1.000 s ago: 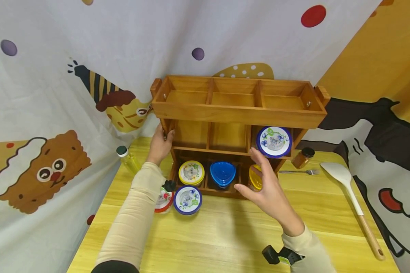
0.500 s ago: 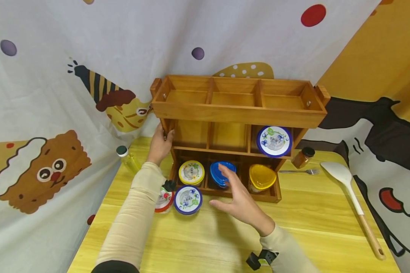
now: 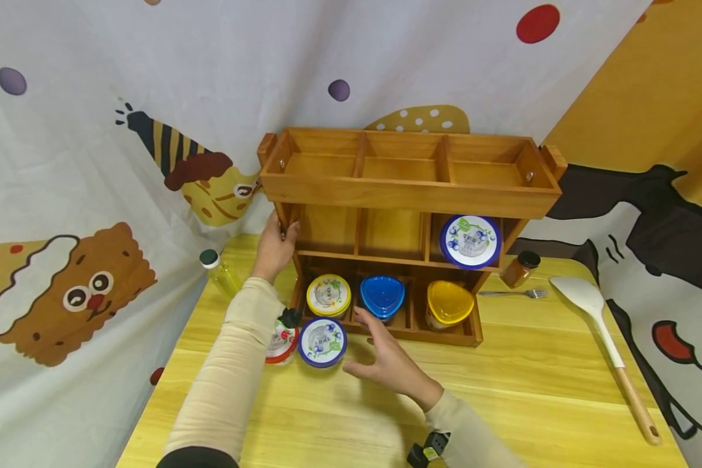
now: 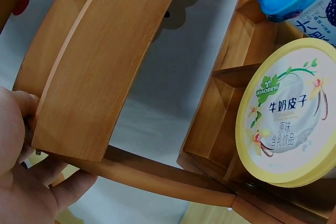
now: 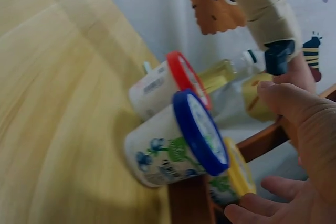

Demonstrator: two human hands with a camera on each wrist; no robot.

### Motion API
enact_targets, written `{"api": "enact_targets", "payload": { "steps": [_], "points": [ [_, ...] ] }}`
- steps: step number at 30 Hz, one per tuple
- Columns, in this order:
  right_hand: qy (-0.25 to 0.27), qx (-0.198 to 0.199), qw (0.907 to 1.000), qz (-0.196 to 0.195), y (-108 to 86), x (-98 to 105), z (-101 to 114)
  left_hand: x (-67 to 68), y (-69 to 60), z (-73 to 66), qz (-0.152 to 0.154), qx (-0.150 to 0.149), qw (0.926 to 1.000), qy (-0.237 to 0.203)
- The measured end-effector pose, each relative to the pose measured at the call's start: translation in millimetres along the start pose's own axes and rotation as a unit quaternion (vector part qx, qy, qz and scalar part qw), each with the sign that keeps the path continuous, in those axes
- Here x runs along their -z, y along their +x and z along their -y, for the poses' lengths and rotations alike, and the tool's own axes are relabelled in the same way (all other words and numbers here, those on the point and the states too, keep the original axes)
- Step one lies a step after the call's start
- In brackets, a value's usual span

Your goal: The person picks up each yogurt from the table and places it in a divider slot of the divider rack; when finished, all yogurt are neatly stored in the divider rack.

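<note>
At the left side of a wooden three-tier rack (image 3: 409, 196), my left hand (image 3: 275, 249) grips the upright frame; in the left wrist view its fingers curl round the wood. My right hand (image 3: 392, 364), thumb and fingers spread with nothing between them, hovers just right of a blue-lidded tub (image 3: 322, 342). That tub stands on the table in front of the rack, beside a red-lidded tub (image 3: 281, 344) partly hidden by my left arm. On the bottom tier sit a yellow-lidded tub (image 3: 329, 296), a blue-lidded cup (image 3: 382, 297) and a yellow-lidded cup (image 3: 449, 303). Another blue-lidded tub (image 3: 470, 242) occupies the middle tier's right compartment.
Left of the rack stands an oil bottle (image 3: 220, 273) with a green cap. On the right are a small spice jar (image 3: 520, 269), a fork (image 3: 513, 294) and a white spatula (image 3: 605, 351) with a wooden handle. A printed curtain (image 3: 210, 65) hangs behind.
My right hand has moved left and down, from beside the middle-tier tub, past the blue-lidded cup, to beside the blue-lidded tub on the table. My left hand keeps its grip on the rack.
</note>
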State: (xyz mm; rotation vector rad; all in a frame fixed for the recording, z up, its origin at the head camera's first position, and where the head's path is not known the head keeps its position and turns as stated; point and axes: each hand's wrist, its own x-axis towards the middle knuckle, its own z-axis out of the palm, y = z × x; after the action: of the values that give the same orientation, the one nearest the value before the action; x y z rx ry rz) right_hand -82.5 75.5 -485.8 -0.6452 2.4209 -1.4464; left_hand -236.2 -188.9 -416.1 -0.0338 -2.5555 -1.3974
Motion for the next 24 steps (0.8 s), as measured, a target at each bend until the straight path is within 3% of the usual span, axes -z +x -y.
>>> {"api": "enact_targets", "payload": {
  "steps": [13,24],
  "points": [
    [0.019,0.005,0.9992,0.036,13.2,-27.0,-28.7,-1.1,0.8,2.0,-0.002,-0.007,1.0,-0.006],
    [0.001,-0.033,0.9987,0.038,22.8,-42.5,-29.5,-1.1,-0.4,1.3,-0.001,-0.009,1.0,-0.003]
  ]
}}
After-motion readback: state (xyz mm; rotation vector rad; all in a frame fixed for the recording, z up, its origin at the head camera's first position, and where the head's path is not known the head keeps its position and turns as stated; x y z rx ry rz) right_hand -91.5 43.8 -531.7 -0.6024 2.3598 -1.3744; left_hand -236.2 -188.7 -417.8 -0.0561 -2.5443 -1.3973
